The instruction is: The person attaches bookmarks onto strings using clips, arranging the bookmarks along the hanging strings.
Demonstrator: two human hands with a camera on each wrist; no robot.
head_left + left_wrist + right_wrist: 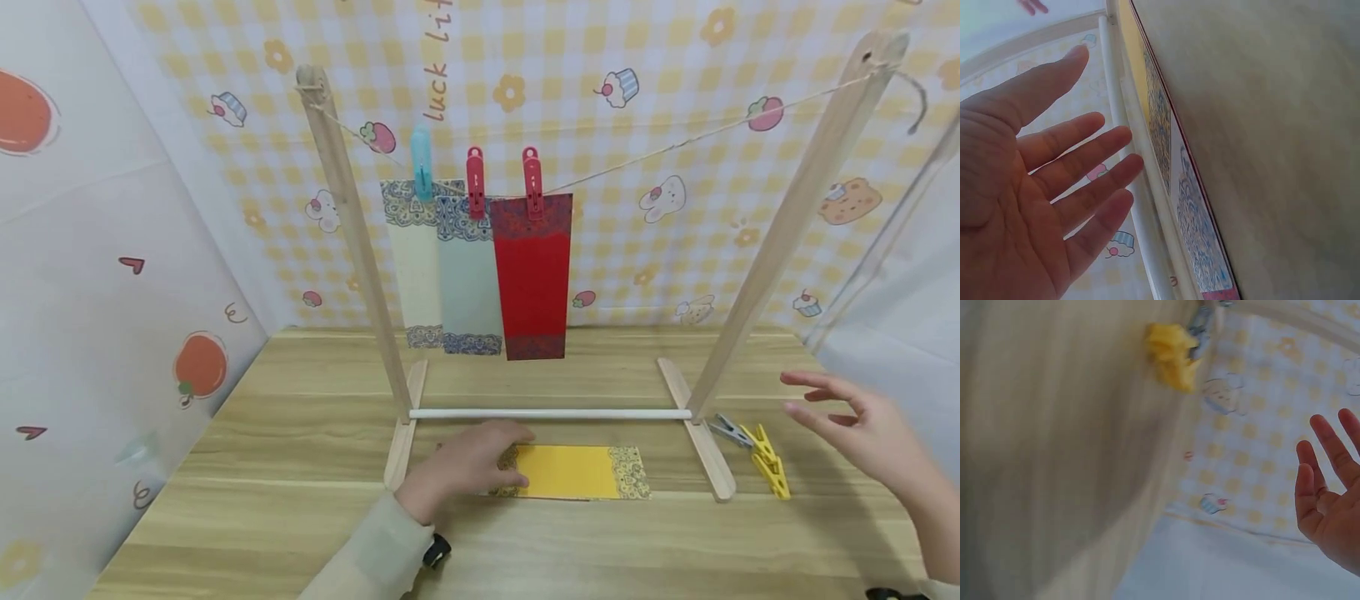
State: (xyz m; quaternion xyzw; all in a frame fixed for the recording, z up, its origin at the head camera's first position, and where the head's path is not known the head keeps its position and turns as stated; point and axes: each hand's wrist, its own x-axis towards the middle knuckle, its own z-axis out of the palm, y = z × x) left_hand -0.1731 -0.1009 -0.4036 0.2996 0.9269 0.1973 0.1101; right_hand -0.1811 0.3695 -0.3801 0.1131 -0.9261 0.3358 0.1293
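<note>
My left hand (474, 460) is over the left end of a yellow paper strip (566, 472) with patterned ends. In the left wrist view its fingers are spread and nearly straight, holding nothing. Other patterned strips (1194, 219) show at the yellow strip's end there. My right hand (862, 425) hovers at the right, fingers loosely bent and nothing in them. Near it on the table lie yellow clothespins (768, 462) and a grey clothespin (729, 431). A cream strip (418, 279), a pale blue-green strip (471, 279) and a red strip (534, 287) hang from the string.
A light blue clothespin (422, 162) and two red clothespins (475, 183) clip the hanging strips to a string (660, 152). Left post (352, 225) and right post (795, 225) carry it. A white rod (551, 413) joins their feet. Behind is a checked cloth (697, 275).
</note>
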